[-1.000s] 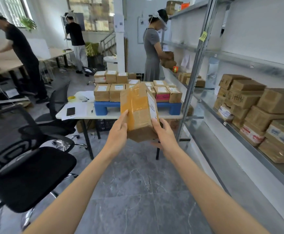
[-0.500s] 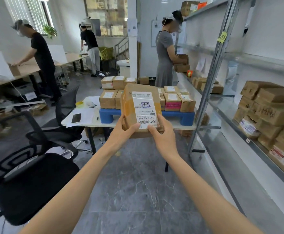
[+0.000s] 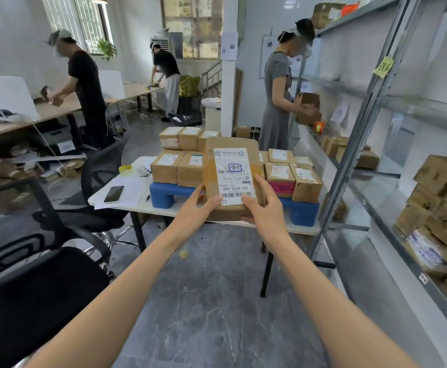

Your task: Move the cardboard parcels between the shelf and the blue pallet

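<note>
a black office chair fills the lower left, and beyond it a white table carries a dark phone and the blue pallet, which is loaded with rows of labelled cardboard parcels. in front of the pallet the person holds one cardboard parcel in the air, upright, its white shipping label facing the camera. the left hand grasps the parcel's lower left corner with the thumb on the front face and the other fingers hidden behind the box. the right hand grasps the lower right side, its thumb pressed on the bottom of the label and its fingers curled round the right edge. behind, a person in a grey dress stands at the metal shelf, which runs down the right side. on its lower board more brown parcels sit stacked, well apart from the held one
</note>
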